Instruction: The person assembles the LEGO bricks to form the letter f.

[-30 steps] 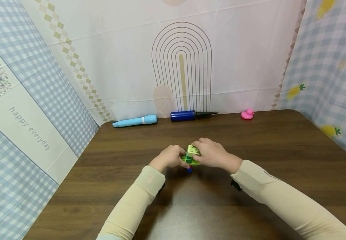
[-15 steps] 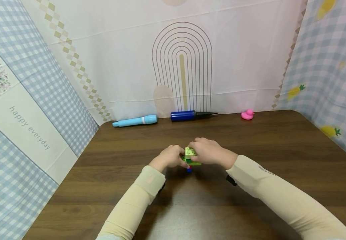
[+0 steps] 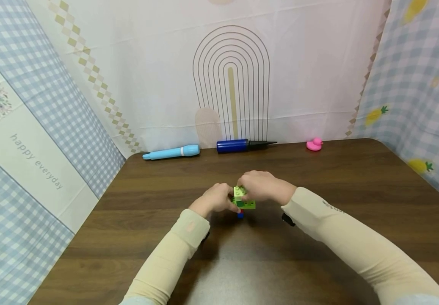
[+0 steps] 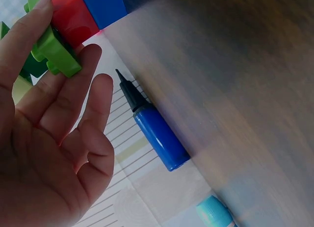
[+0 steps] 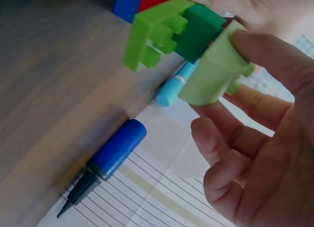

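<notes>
In the middle of the table a stack of toy building bricks stands between both hands. At its foot is a blue brick (image 4: 104,8), with a red brick (image 4: 73,15) over it. Above these lies a wide lime-green plate (image 5: 140,38) with studs, carrying a dark green brick (image 5: 198,34). My left hand (image 3: 215,198) pinches the stack at the lime plate between thumb and fingers. My right hand (image 3: 262,186) holds a pale green brick with a curved side (image 5: 211,72) at the top of the dark green brick. Whether the two are fully joined, I cannot tell.
Along the table's back edge lie a light blue toy microphone (image 3: 171,152), a blue hand pump with a black nozzle (image 3: 232,146) and a pink rubber duck (image 3: 314,144). Behind them hangs a patterned cloth (image 3: 158,76). The brown wooden table (image 3: 158,245) extends around the hands.
My right hand has moved left with the pale green brick, which has come over the dark green brick and straightened from its tilt. The left hand has stayed on the stack.
</notes>
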A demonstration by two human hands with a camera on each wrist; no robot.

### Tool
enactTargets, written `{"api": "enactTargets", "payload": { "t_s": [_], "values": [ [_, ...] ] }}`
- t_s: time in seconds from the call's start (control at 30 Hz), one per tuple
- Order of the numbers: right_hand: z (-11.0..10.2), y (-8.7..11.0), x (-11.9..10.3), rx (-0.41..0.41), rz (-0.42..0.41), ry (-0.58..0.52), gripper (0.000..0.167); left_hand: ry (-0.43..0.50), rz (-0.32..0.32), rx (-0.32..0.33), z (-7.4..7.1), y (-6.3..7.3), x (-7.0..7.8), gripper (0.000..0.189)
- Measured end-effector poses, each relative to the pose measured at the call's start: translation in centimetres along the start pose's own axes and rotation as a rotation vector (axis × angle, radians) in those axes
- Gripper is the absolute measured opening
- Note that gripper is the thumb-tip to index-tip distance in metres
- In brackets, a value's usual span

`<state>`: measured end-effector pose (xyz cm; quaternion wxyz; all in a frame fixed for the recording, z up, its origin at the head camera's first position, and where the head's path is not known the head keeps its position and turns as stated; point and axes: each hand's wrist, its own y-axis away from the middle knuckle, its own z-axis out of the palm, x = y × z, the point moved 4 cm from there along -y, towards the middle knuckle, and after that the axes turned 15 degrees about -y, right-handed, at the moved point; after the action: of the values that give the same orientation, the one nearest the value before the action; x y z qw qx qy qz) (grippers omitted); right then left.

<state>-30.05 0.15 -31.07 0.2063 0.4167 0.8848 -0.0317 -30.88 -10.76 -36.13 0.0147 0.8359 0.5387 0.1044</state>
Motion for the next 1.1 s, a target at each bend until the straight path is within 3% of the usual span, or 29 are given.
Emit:
{"api": "enactTargets", "payload": {
  "t_s": [0.2,0.53,1.1],
  "values": [
    [-0.4,-0.2,-0.3,-0.036,-0.008,0.006,0.014,0.027,-0.004,-0.021,0.0,-0.1,0.1,0.024],
    [-0.9,-0.7,-0.1,-0.073,0.060,0.002,0.013,0.026,0.003,-0.010,-0.3,0.0,0.3,0.028],
    [-0.6,-0.9,-0.2,-0.099,0.040,0.053,0.010,-0.001,0.027,0.006,0.1,-0.1,0.1,0.028]
  ]
}}
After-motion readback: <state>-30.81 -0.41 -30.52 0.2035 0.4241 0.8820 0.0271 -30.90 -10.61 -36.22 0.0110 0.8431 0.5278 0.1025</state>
